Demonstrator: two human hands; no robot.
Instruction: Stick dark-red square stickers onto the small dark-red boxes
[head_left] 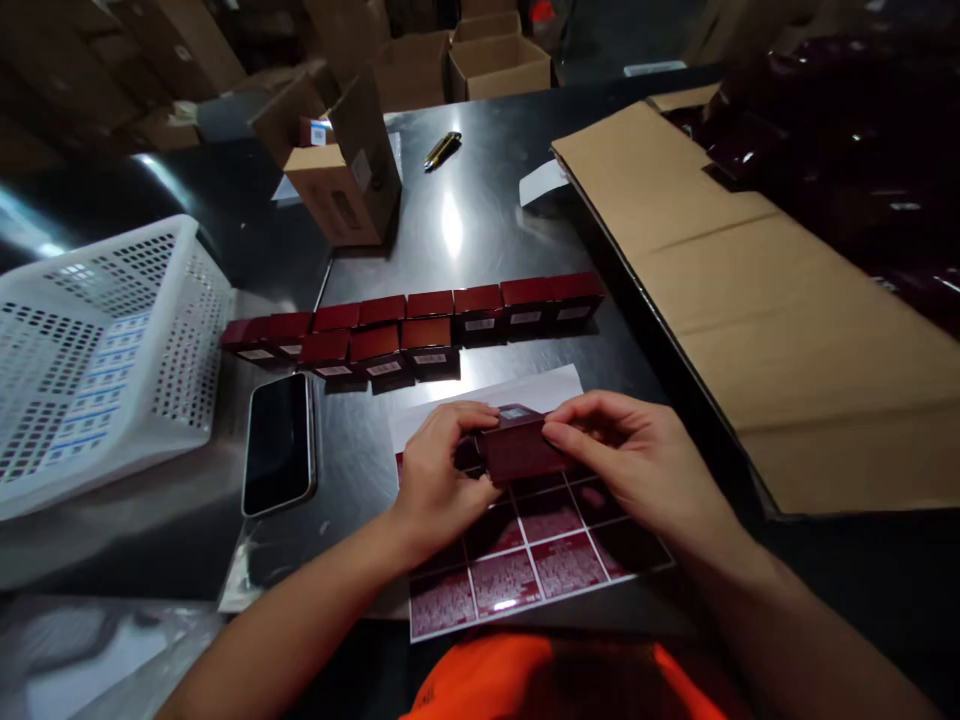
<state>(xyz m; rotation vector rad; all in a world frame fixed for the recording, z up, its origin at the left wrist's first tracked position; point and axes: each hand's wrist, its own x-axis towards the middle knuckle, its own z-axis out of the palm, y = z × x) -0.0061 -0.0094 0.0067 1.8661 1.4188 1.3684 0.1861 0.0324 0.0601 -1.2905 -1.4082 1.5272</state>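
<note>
A small dark red box point(521, 450) is held above a sheet of dark red labels point(536, 565) in front of me. My left hand point(442, 470) grips its left end between thumb and fingers. At the right end, my right hand point(622, 440) pinches the box's edge; whether a label is also between those fingertips I cannot tell. A small pale printed patch shows on the box's top face. Beyond the sheet stand several similar red boxes point(427, 335) in two rows, with white barcode stickers on their near sides.
A phone point(277, 445) lies left of the sheet, beside a white perforated basket point(187, 330) containing sticker sheets. Farther back are an upright cardboard carton point(345, 195) and a utility knife point(442, 150). A large carton with a broad flap point(750, 300) borders the right side, dark red items behind it.
</note>
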